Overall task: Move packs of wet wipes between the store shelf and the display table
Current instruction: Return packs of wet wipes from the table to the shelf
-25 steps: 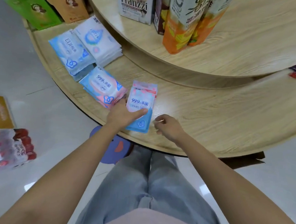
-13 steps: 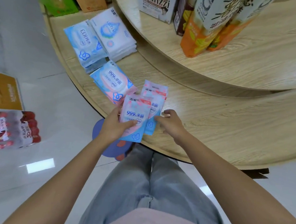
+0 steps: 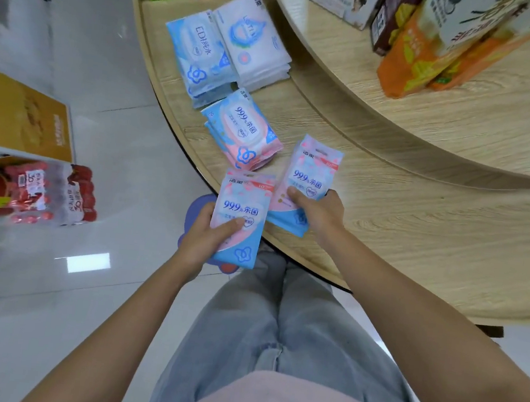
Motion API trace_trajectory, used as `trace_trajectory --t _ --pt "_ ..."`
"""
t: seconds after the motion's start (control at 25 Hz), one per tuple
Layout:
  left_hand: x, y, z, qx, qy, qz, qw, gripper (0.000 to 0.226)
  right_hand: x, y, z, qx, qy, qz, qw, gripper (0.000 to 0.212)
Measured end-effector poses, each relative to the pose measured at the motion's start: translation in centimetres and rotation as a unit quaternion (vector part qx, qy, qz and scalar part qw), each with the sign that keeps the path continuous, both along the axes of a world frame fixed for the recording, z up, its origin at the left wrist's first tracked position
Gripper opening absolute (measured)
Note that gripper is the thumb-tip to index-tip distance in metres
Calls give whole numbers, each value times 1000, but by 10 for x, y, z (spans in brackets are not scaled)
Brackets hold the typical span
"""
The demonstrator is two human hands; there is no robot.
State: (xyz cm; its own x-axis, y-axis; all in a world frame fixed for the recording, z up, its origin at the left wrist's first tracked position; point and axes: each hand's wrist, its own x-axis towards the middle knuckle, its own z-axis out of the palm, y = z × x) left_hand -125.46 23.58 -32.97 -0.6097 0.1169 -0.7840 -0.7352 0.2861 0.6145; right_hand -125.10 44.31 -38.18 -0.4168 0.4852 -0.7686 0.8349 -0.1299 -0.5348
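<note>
The left hand (image 3: 202, 238) is gripping one wipes pack (image 3: 240, 221) just off the counter (image 3: 417, 233) while the right hand (image 3: 316, 211) is pinching a second pack (image 3: 312, 173) over its edge, so both are probably best carried flat, clear of the neighbouring stack (image 3: 243, 133).

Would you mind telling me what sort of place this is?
Most likely a shop: stacked wet-wipe packs lie on a round, tiered wooden display table, cartons stand on its upper tier, and red packaged goods sit on a shelf at left.
</note>
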Motion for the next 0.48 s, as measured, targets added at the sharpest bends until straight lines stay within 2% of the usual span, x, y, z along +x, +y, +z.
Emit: trace_trajectory --t 0.2,0.32,0.48 --pt "0 24 15 -12 51 -16 998 65 14 5 11 69 -19 3 997 58" --pt "1 35 23 -10 65 -17 998 52 23 5 18 128 37 3 991 55" --pt "5 45 29 -15 79 -4 997 39 32 13 26 122 67 18 990 48"
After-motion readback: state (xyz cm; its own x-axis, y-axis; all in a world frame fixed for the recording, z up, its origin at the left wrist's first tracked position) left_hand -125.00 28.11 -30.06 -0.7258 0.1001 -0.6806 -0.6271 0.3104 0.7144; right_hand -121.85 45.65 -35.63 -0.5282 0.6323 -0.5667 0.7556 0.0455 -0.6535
